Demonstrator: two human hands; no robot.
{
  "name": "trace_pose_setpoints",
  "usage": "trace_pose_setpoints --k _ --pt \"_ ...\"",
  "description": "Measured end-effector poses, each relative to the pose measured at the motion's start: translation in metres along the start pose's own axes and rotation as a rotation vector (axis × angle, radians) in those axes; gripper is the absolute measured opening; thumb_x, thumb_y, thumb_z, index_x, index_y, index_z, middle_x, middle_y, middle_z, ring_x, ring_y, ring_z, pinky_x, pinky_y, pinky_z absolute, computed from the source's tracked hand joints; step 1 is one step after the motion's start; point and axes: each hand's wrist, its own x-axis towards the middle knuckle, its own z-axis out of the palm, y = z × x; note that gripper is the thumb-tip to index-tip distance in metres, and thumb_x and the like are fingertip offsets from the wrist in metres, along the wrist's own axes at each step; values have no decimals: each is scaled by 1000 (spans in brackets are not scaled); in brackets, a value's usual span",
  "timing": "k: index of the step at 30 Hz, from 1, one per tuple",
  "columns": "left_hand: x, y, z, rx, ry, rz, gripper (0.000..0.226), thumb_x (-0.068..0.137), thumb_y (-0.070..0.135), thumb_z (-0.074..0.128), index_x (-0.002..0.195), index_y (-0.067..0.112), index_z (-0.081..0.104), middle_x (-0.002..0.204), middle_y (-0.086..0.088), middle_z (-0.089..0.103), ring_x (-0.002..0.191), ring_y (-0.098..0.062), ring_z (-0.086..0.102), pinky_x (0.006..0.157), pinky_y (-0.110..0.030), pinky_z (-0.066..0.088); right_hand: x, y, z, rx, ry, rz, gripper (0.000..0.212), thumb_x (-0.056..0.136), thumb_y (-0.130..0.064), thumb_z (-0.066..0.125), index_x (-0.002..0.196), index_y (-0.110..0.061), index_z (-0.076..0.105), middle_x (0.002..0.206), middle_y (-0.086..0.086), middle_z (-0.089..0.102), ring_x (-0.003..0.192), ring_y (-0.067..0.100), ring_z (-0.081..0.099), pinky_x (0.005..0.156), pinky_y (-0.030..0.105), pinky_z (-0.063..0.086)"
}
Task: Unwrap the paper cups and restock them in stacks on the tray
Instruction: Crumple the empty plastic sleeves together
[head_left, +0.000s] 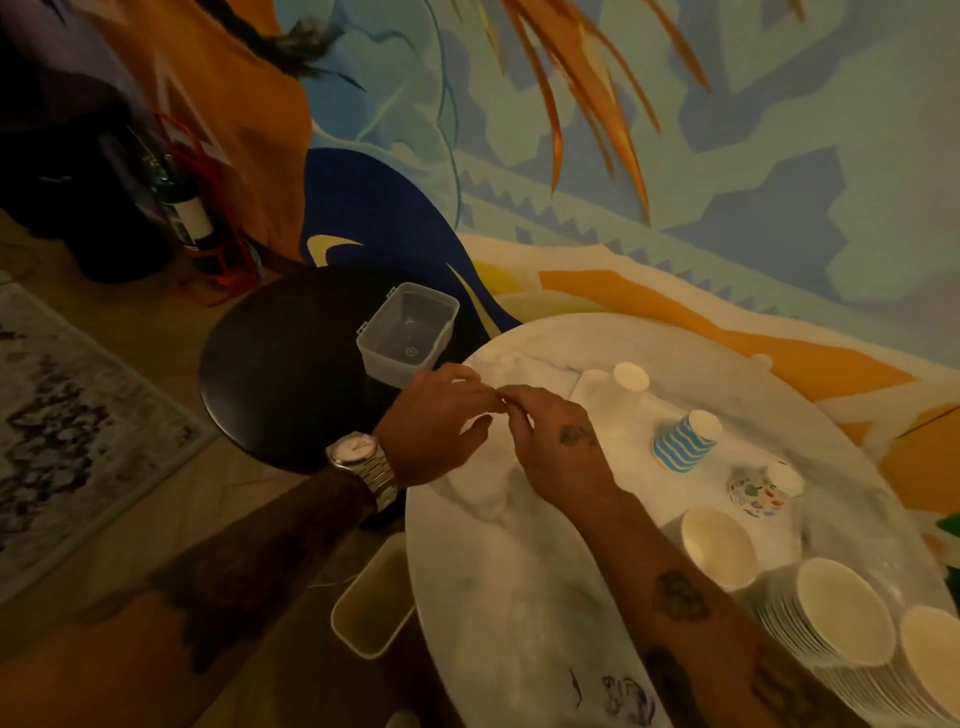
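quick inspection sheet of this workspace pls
surface: marble table
job's things: upturned white cups, striped cups, patterned cups; stacks lying on their sides at the right
clutter: clear tub on black stool; bin beside table
grippers: left hand and right hand meet fingertips, seemingly pinching wrap
cables: faint thin line on floor by bin, cannot tell
surroundings: mural, rug, bottle

No text can be read. The white label on the wine bottle (193, 218) and the wristwatch dial (356, 448) are too blurred.
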Motion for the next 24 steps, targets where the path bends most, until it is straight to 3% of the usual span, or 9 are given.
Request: trace_pose_setpoints --k 3,7,12,14,17,21,24 --pt "1 -12 6 51 -88 -78 35 88 45 60 117 27 66 129 5 61 131 -18 43 110 -41 26 7 6 9 -117 -81 59 40 105 -37 38 141 -24 50 142 0 54 128 19 49 111 29 30" --pt "2 -21 12 7 -216 -183 43 82 59 61 105 23 65 130 3 58 127 -16 44 107 -32 28 9 12 17 -140 -51 122 42 104 -42 39 138 -21 54 140 2 56 127 21 49 107 29 32" --pt "1 -21 13 -325 -356 -292 37 79 46 72 105 27 53 137 4 50 120 -11 46 95 -21 32 12 16 29 15 -74 158 49 99 -45 49 141 -20 48 144 4 51 129 21 48 110 30 31" --pt "-1 -23 17 -332 -411 -259 37 77 42 75 102 26 53 144 6 43 125 -11 43 99 -23 36 12 20 30 84 -138 210 60 93 -51 56 145 -23 43 146 3 49 132 22 46 111 32 31" --pt "-6 -30 30 -266 -397 -200 29 80 39 73 82 28 47 151 1 38 130 -18 44 103 -27 41 13 23 28 178 -165 289 79 82 -59 67 148 -26 38 149 2 46 134 23 44 110 33 34" --pt "-14 -36 44 -318 -292 -166 24 81 36 72 92 19 59 146 0 45 102 -10 57 92 -25 50 18 24 33 230 -200 289 87 77 -64 69 149 -32 33 150 -1 44 134 23 44 109 35 35" --pt "-22 -39 53 -376 -228 -214 42 79 39 72 109 11 63 125 -2 61 84 -4 58 84 -23 54 19 23 41 259 -212 298 86 78 -66 66 149 -37 29 150 -2 43 134 23 43 109 36 35"
